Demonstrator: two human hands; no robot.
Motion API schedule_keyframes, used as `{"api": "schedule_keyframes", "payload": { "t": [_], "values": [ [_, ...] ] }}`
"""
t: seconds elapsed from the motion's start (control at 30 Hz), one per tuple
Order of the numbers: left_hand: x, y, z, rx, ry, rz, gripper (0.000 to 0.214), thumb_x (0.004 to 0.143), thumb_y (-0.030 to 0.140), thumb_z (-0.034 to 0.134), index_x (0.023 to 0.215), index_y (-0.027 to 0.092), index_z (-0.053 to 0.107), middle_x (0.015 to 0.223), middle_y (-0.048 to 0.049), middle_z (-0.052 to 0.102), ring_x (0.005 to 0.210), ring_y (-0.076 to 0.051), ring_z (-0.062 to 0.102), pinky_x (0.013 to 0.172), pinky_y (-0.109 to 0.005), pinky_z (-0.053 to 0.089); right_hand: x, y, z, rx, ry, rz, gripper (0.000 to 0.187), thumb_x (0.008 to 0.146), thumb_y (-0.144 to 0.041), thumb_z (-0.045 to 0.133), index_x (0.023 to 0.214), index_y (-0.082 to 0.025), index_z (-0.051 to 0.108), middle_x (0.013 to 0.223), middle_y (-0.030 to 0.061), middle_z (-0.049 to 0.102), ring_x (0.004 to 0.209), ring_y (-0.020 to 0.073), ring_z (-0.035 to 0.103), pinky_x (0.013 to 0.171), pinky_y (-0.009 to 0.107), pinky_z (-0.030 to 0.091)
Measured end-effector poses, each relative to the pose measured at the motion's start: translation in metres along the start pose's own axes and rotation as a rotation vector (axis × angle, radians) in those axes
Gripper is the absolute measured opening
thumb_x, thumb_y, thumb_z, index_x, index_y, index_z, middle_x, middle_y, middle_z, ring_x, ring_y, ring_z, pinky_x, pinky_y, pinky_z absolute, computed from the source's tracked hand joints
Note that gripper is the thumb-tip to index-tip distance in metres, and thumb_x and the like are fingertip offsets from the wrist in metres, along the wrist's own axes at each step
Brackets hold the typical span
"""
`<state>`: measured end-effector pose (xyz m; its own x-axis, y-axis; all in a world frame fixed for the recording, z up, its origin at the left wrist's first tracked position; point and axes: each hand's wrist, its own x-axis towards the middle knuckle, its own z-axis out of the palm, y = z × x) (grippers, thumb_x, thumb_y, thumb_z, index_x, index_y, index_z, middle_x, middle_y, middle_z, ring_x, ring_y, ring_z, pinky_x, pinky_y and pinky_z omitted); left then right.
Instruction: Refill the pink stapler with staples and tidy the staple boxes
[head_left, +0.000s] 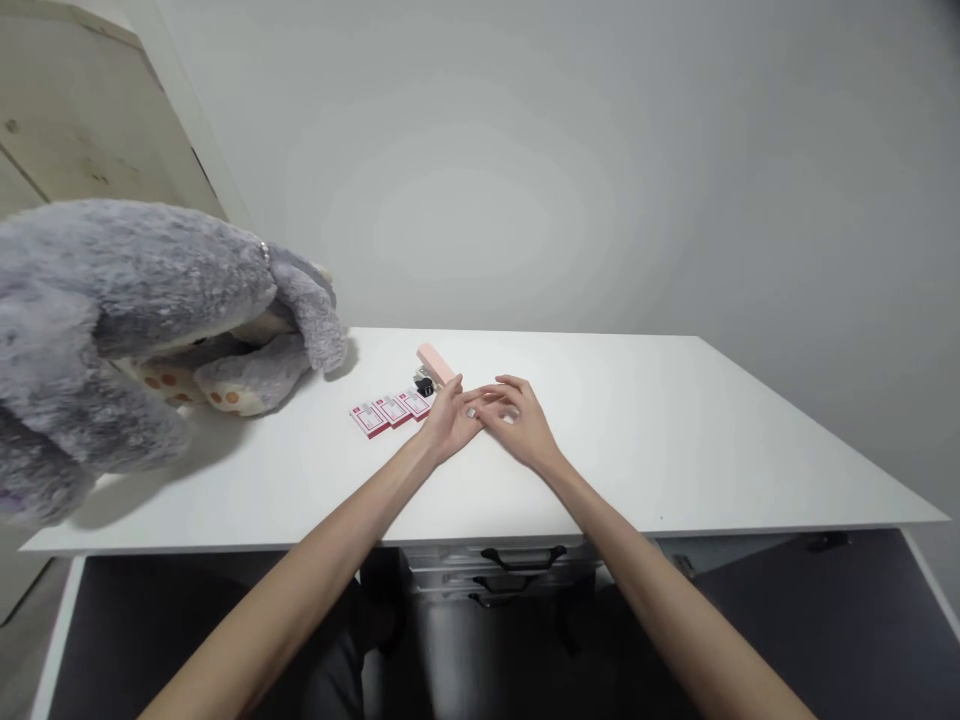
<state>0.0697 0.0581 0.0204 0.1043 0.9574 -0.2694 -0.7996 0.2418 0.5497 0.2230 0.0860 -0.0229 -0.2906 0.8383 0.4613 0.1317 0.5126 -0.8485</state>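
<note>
My left hand (450, 420) is turned palm up over the white table, its fingers stretched out toward the right. From the right, my right hand (525, 425) reaches over it, thumb and fingers bent together in a pinch. A small silvery piece (472, 412) shows at the right thumb tip, against the left fingers; its kind is too small to tell. Left of my hands lie three small red-and-white boxes (391, 410) in an overlapping row. Behind the left hand are a long pink object (436, 364), partly hidden, and a small black item (424, 386).
A large grey plush toy (172, 290) leans over the left end of the white table (637, 430). Beneath the front edge are drawers with black handles (523, 560). A grey wall (525, 180) stands behind, and a pale cabinet (90, 120) at the far left.
</note>
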Motion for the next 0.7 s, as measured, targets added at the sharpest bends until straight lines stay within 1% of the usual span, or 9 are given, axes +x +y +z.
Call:
{"api": "schedule_keyframes", "payload": {
  "t": [0.13, 0.2, 0.27, 0.33, 0.4, 0.5, 0.6, 0.63, 0.7],
  "values": [
    [-0.006, -0.002, 0.001, 0.076, -0.017, -0.050, 0.055, 0.114, 0.045, 0.035, 0.138, 0.000, 0.055, 0.108, -0.0246, 0.075, 0.093, -0.030, 0.080, 0.081, -0.040, 0.065, -0.003, 0.004, 0.003, -0.034, -0.075, -0.035, 0.026, 0.086, -0.045, 0.085, 0.107, -0.028, 0.084, 0.152, 0.0117, 0.051, 0.145, 0.0326, 0.053, 0.126, 0.050, 0.041],
    [-0.007, -0.004, 0.000, 0.135, -0.034, -0.028, 0.053, 0.114, 0.046, 0.037, 0.135, 0.002, 0.057, 0.106, -0.0233, 0.076, 0.092, -0.030, 0.080, 0.082, -0.041, 0.065, -0.006, 0.003, 0.002, -0.017, -0.084, -0.032, 0.025, 0.088, -0.045, 0.083, 0.106, -0.028, 0.085, 0.150, 0.0116, 0.054, 0.143, 0.0317, 0.054, 0.125, 0.049, 0.043],
    [-0.007, -0.009, 0.000, 0.214, -0.044, 0.040, 0.047, 0.112, 0.046, 0.043, 0.126, 0.006, 0.061, 0.103, -0.0212, 0.076, 0.090, -0.028, 0.079, 0.084, -0.040, 0.064, -0.009, 0.000, -0.001, 0.019, -0.068, -0.007, 0.027, 0.091, -0.048, 0.081, 0.108, -0.028, 0.085, 0.147, 0.0116, 0.057, 0.143, 0.0308, 0.055, 0.123, 0.048, 0.045],
    [-0.008, -0.015, -0.002, 0.395, -0.018, 0.187, 0.039, 0.110, 0.047, 0.050, 0.114, 0.010, 0.063, 0.103, -0.0189, 0.075, 0.089, -0.026, 0.077, 0.088, -0.040, 0.062, -0.013, -0.003, -0.005, 0.077, -0.014, 0.042, 0.032, 0.091, -0.053, 0.079, 0.110, -0.027, 0.084, 0.146, 0.0121, 0.059, 0.141, 0.0305, 0.057, 0.120, 0.047, 0.048],
    [-0.014, -0.021, -0.004, 0.696, 0.035, 0.399, 0.030, 0.107, 0.043, 0.055, 0.107, 0.015, 0.063, 0.107, -0.0163, 0.073, 0.095, -0.025, 0.075, 0.097, -0.043, 0.059, -0.018, -0.004, -0.012, 0.150, 0.070, 0.111, 0.039, 0.090, -0.057, 0.078, 0.110, -0.024, 0.083, 0.145, 0.0134, 0.062, 0.137, 0.0307, 0.061, 0.116, 0.047, 0.052],
    [-0.032, -0.024, -0.011, 1.140, 0.121, 0.705, 0.015, 0.096, 0.029, 0.065, 0.107, 0.018, 0.066, 0.120, -0.0150, 0.069, 0.121, -0.031, 0.064, 0.119, -0.052, 0.045, -0.026, -0.003, -0.028, 0.245, 0.117, 0.195, 0.043, 0.085, -0.059, 0.082, 0.106, -0.022, 0.082, 0.134, 0.0139, 0.071, 0.125, 0.0307, 0.068, 0.108, 0.047, 0.056],
    [-0.052, -0.018, -0.024, 1.734, 0.262, 1.038, 0.036, 0.090, 0.022, 0.064, 0.125, 0.015, 0.065, 0.140, -0.0210, 0.061, 0.141, -0.040, 0.050, 0.124, -0.060, 0.037, -0.037, 0.000, -0.048, 0.247, 0.032, 0.202, 0.043, 0.080, -0.058, 0.085, 0.101, -0.021, 0.081, 0.124, 0.0126, 0.076, 0.113, 0.0293, 0.072, 0.102, 0.047, 0.059],
    [-0.057, -0.016, -0.030, 1.885, 0.316, 1.089, 0.043, 0.090, 0.022, 0.063, 0.132, 0.013, 0.062, 0.146, -0.0236, 0.057, 0.145, -0.043, 0.046, 0.124, -0.062, 0.036, -0.041, 0.000, -0.054, 0.233, 0.006, 0.202, 0.042, 0.080, -0.057, 0.086, 0.101, -0.021, 0.081, 0.121, 0.0122, 0.077, 0.111, 0.0285, 0.073, 0.100, 0.046, 0.059],
    [-0.065, -0.012, -0.040, 2.074, 0.409, 1.103, 0.052, 0.092, 0.024, 0.061, 0.141, 0.008, 0.057, 0.153, -0.0270, 0.053, 0.153, -0.048, 0.038, 0.126, -0.067, 0.030, -0.046, 0.000, -0.062, 0.211, -0.017, 0.212, 0.041, 0.081, -0.056, 0.085, 0.102, -0.021, 0.080, 0.116, 0.0114, 0.079, 0.107, 0.0271, 0.074, 0.098, 0.045, 0.060]
  ]
}}
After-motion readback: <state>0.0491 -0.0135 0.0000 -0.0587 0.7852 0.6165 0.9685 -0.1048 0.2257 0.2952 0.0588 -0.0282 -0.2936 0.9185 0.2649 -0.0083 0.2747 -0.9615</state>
